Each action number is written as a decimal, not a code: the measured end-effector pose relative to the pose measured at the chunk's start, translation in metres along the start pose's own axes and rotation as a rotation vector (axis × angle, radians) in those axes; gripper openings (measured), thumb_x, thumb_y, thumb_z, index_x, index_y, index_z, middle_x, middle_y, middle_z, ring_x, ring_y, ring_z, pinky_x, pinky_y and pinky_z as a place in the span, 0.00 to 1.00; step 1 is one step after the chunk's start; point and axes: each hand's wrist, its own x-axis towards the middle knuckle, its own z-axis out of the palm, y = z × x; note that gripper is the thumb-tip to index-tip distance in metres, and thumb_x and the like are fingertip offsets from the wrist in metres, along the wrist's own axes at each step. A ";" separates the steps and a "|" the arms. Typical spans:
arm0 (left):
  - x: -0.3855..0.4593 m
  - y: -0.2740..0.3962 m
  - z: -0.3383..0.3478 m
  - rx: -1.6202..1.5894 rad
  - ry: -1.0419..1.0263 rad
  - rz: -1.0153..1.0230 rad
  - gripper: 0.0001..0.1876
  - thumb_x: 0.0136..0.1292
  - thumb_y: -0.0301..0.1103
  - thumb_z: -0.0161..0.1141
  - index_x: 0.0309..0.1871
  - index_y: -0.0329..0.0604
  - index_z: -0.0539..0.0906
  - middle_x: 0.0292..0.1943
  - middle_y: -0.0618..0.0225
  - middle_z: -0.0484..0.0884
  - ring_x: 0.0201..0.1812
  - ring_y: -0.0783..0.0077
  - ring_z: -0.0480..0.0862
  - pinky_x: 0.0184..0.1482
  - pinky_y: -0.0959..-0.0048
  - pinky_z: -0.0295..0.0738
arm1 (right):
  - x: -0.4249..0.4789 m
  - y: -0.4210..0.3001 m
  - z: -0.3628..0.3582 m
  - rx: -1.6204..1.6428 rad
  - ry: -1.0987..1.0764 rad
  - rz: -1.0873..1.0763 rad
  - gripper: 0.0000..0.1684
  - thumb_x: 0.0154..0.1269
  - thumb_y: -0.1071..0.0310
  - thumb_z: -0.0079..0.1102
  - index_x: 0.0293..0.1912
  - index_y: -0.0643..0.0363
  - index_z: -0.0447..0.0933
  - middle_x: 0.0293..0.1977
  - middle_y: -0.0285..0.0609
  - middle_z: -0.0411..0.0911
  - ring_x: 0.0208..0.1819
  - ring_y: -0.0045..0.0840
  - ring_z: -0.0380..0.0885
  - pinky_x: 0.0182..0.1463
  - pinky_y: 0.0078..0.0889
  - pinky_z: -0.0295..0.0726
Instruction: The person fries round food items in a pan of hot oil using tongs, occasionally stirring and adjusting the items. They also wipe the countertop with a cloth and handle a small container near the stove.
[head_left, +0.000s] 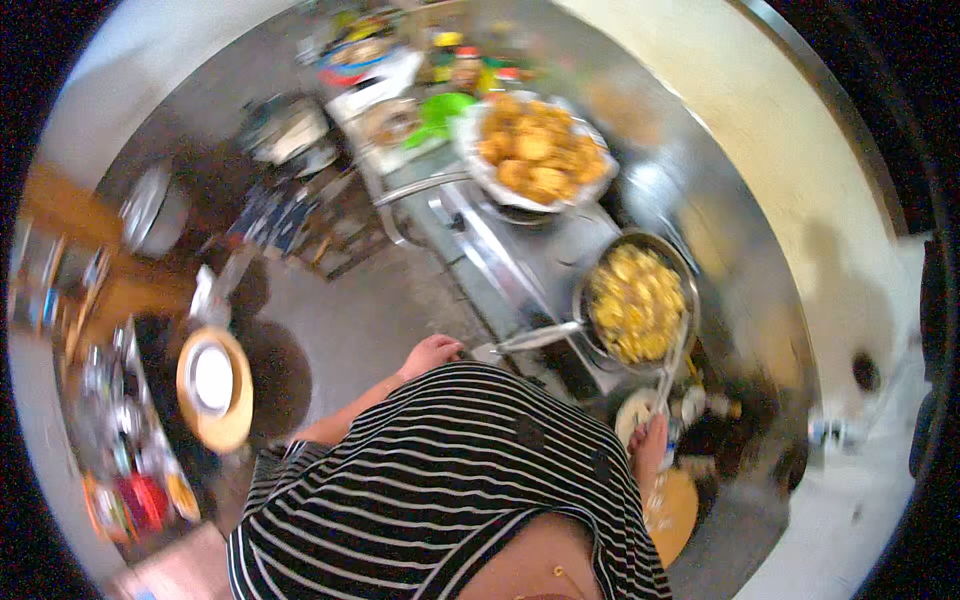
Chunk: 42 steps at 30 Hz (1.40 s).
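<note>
At the lower right my right hand is closed around the handle of a metal cooking utensil, whose far end reaches into the frying pan. That pan sits on the stove and holds yellow pieces of food frying in it; its handle points left towards my body. My left hand is beside my striped shirt, left of the pan handle's end. Its fingers are partly curled, and whether it touches or holds anything is unclear. Beyond the pan, a white-lined bowl is heaped with golden fried pieces.
A green plastic item and several bottles stand past the bowl. Near my right hand are a plate and a round wooden board. A stool bearing a white dish stands left, near a crowded rack.
</note>
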 end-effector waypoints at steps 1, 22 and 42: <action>-0.011 0.001 -0.003 -0.032 0.003 -0.023 0.17 0.62 0.43 0.54 0.40 0.36 0.81 0.27 0.67 0.82 0.30 0.74 0.79 0.35 0.73 0.73 | 0.011 0.008 -0.004 0.053 -0.003 -0.044 0.21 0.70 0.55 0.43 0.56 0.56 0.65 0.22 0.34 0.63 0.23 0.17 0.63 0.20 0.17 0.59; -0.105 -0.085 0.019 -0.540 0.589 0.025 0.13 0.64 0.40 0.54 0.42 0.39 0.79 0.27 0.68 0.81 0.31 0.76 0.79 0.36 0.75 0.74 | 0.105 -0.070 0.093 -0.637 -0.541 -0.654 0.24 0.70 0.54 0.45 0.54 0.65 0.70 0.43 0.42 0.74 0.34 0.20 0.68 0.36 0.20 0.68; -0.021 -0.024 0.002 -0.329 0.075 0.037 0.15 0.64 0.41 0.56 0.45 0.37 0.76 0.26 0.75 0.75 0.28 0.84 0.72 0.30 0.83 0.69 | -0.044 -0.044 -0.027 -0.987 0.335 -0.509 0.24 0.58 0.57 0.62 0.50 0.62 0.74 0.34 0.49 0.79 0.34 0.33 0.79 0.39 0.30 0.75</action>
